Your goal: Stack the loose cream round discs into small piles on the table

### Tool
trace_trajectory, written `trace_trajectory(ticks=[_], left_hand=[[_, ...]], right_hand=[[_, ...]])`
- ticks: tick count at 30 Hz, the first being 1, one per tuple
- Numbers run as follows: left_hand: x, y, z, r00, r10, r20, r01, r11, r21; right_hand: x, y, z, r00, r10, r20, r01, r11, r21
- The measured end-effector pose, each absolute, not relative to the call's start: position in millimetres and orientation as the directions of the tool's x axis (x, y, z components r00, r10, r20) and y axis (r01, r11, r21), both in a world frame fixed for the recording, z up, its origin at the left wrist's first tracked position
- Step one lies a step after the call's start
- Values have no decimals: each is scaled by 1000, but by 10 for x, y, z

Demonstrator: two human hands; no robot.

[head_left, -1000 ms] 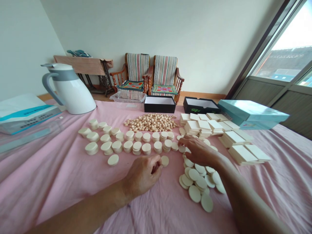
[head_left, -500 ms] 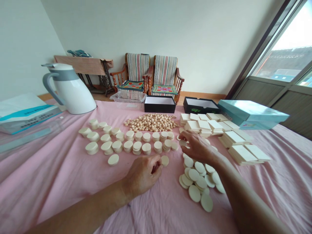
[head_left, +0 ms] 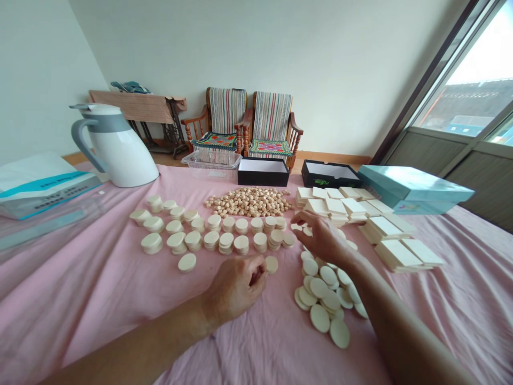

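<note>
My left hand (head_left: 236, 286) rests on the cloth with curled fingers. Its thumb and fingertips close at the left edge of a pale round wooden disc (head_left: 271, 264). Reaching farther out, my right hand (head_left: 316, 232) has its fingers apart over a few loose discs (head_left: 307, 231), with nothing visible gripped. Below that hand spreads a loose heap of discs (head_left: 319, 287). Rows of short disc stacks (head_left: 241, 244) run leftward from it, and a lone disc (head_left: 187, 262) lies in front of them.
A pile of small wooden pieces (head_left: 252, 201) lies behind the stacks. Rectangular wooden tiles (head_left: 395, 251) are stacked at right, by a light blue box (head_left: 417, 187). Black boxes (head_left: 262, 175), a clear plastic tray (head_left: 212, 161) and a white jug (head_left: 124, 152) stand along the back.
My right hand has shifted slightly left and up, its fingers parting from the disc they were at. My left hand stays in place.
</note>
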State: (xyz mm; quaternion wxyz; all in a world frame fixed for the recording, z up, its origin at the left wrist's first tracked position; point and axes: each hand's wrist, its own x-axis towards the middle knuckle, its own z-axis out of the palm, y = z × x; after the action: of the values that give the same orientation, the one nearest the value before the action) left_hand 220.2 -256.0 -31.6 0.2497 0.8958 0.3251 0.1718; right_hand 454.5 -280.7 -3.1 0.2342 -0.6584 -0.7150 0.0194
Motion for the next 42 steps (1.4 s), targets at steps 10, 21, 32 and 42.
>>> trace_trajectory(ticks=[10, 21, 32, 42], left_hand=[[2210, -2560, -323, 729, 673, 120, 513, -655, 555], [2201, -2560, -333, 728, 675, 120, 518, -656, 548], [2198, -2566, -302, 738, 662, 128, 495, -661, 564], [2198, -2552, -329, 738, 663, 130, 505, -669, 545]], right_hand=[[4514, -2716, -156, -70, 991, 112, 997, 65, 44], [4562, -2791, -105, 26, 972, 234, 985, 15, -172], [4391, -2842, -48, -53, 959, 279, 950, 135, -283], [4473, -2826, -42, 47, 952, 303, 960, 41, -279]])
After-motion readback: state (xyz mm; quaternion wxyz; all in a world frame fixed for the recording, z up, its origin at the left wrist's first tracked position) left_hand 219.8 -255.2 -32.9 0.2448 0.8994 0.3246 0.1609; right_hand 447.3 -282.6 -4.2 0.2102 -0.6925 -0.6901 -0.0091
